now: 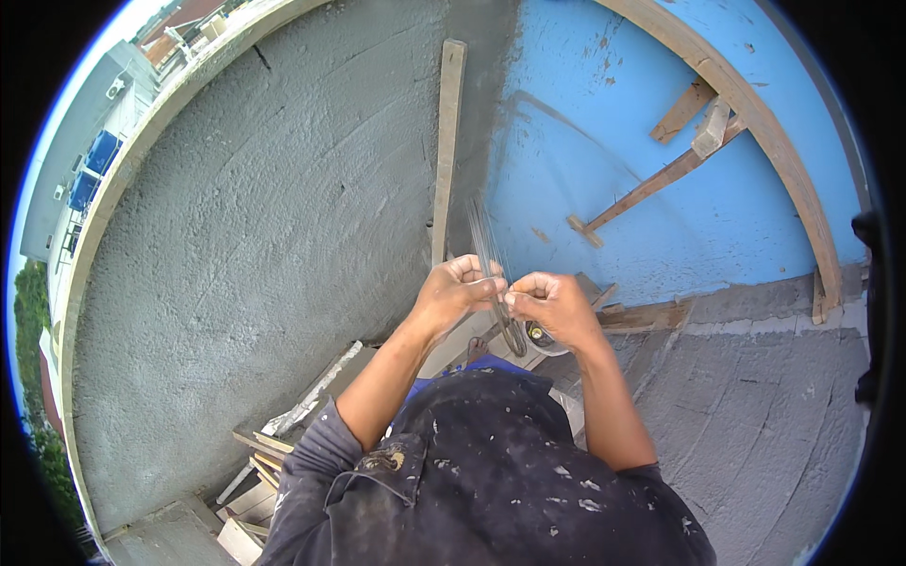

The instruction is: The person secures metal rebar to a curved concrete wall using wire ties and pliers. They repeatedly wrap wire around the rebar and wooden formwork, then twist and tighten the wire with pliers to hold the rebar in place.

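Note:
In front of my chest, both hands meet at a bundle of thin grey metal wires (483, 236). The strands stand upright above my fingers, and the lower end bends into a loop beneath them. My left hand (460, 288) is closed around the middle of the bundle. Close beside it, my right hand (549, 307) pinches with thumb and forefinger at the bundle's right edge. A fine strand seems to run there, though it is too thin to make out fully. Below the right hand, a round pale container (545, 341) is partly hidden.
A rough grey plastered wall (274, 189) rises on the left, meeting a blue wall (604, 94) at the corner. An upright wooden plank (449, 141) leans there. Wooden braces (651, 184) stand against the blue wall. Scrap boards (260, 481) lie lower left; grey blockwork (755, 406) fills the right.

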